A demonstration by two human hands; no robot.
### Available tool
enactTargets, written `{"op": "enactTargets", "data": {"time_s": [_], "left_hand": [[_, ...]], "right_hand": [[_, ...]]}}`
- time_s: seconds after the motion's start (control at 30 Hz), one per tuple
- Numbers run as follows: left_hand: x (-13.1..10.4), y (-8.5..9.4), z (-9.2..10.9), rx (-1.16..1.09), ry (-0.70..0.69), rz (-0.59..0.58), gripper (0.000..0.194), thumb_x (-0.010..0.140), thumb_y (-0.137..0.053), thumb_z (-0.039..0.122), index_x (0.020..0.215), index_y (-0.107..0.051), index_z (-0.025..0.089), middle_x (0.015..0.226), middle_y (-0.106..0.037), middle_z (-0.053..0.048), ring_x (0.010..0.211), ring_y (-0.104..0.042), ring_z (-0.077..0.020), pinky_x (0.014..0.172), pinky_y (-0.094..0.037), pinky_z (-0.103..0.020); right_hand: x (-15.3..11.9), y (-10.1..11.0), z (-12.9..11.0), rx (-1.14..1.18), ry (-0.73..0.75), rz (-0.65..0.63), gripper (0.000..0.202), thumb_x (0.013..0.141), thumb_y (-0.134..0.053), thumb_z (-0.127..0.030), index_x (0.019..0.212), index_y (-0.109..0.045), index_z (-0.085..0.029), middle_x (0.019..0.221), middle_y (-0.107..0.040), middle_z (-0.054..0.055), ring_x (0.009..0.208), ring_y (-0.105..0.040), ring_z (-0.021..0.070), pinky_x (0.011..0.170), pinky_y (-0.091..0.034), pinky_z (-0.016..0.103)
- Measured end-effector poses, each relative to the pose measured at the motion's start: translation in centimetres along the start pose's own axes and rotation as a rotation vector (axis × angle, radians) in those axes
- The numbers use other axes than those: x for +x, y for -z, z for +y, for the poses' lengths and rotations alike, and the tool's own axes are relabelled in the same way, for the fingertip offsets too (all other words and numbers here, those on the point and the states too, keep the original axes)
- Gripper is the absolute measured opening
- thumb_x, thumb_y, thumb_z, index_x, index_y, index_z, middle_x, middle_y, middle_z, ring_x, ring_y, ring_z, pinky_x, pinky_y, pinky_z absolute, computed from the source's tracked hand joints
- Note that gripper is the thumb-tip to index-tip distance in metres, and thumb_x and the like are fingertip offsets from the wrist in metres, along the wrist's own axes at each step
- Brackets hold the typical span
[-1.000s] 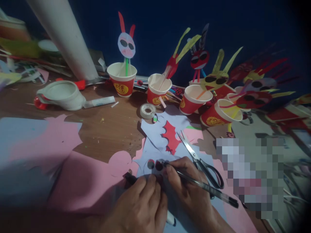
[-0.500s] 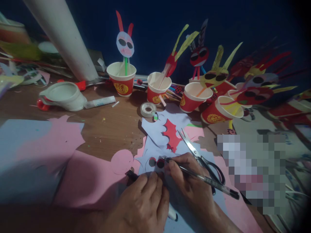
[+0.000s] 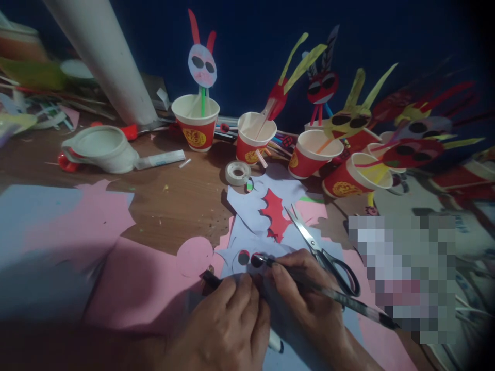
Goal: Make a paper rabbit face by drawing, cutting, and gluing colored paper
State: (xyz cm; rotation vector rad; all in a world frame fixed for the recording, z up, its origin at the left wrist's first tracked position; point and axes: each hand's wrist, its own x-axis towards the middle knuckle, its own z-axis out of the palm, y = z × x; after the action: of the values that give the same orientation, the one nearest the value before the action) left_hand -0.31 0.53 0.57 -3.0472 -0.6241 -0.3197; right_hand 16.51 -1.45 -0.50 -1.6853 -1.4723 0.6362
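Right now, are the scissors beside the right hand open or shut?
The scissors are slightly open: their blades spread to two separate tips with a narrow gap between. The right hand covers part of them.

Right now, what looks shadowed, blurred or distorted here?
Head view, lower left: a soft shadow darkens the large pink paper sheet. Head view, right: the red oval paper face with yellow ears looks stretched and smeared; below it, coarse square blocks hide a patch. Head view, centre: the silver-bladed, black-handled scissors look fairly sharp.
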Motion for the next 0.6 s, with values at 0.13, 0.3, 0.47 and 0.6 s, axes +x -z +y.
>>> {"op": "enactTargets", "data": {"time_s": [0.13, 0.3, 0.47, 0.6], "left_hand": [[-0.02, -0.08, 0.04, 0.000, -0.006, 0.002, 0.027, 0.086, -0.038, 0.015, 0.103, -0.060, 0.012, 0.102, -0.068, -0.009, 0.098, -0.057, -0.0238, 0.081, -0.039, -0.035], [-0.03, -0.06, 0.02, -0.002, -0.013, -0.016, 0.027, 0.086, -0.041, 0.017, 0.104, -0.060, 0.012, 0.103, -0.067, -0.010, 0.099, -0.058, -0.0244, 0.081, -0.039, -0.036], [0.04, 0.15, 0.04, 0.000, -0.015, -0.026, 0.028, 0.086, -0.040, 0.016, 0.105, -0.060, 0.012, 0.106, -0.066, -0.010, 0.101, -0.056, -0.0242, 0.083, -0.039, -0.035], [0.11, 0.38, 0.09, 0.006, -0.021, -0.030, 0.028, 0.085, -0.042, 0.015, 0.106, -0.060, 0.012, 0.107, -0.065, -0.012, 0.101, -0.056, -0.0243, 0.082, -0.039, -0.035]], "right_hand": [[0.17, 0.25, 0.19, -0.033, 0.055, -0.076, 0.002, 0.083, -0.053, -0.021, 0.081, -0.053, -0.021, 0.060, -0.065, -0.001, 0.050, -0.062, 0.0119, 0.040, -0.044, 0.019], [0.26, 0.18, 0.36, -0.089, 0.119, -0.070, 0.001, 0.082, -0.053, -0.021, 0.081, -0.052, -0.020, 0.056, -0.061, -0.003, 0.043, -0.057, 0.0101, 0.041, -0.044, 0.019], [0.17, 0.15, 0.31, -0.029, 0.025, -0.075, 0.001, 0.082, -0.053, -0.020, 0.084, -0.053, -0.020, 0.062, -0.064, -0.001, 0.051, -0.062, 0.0124, 0.045, -0.047, 0.021], [0.11, 0.15, 0.38, 0.119, -0.074, -0.049, 0.004, 0.083, -0.054, -0.019, 0.086, -0.053, -0.021, 0.067, -0.065, -0.001, 0.059, -0.065, 0.0130, 0.052, -0.052, 0.022]]}}
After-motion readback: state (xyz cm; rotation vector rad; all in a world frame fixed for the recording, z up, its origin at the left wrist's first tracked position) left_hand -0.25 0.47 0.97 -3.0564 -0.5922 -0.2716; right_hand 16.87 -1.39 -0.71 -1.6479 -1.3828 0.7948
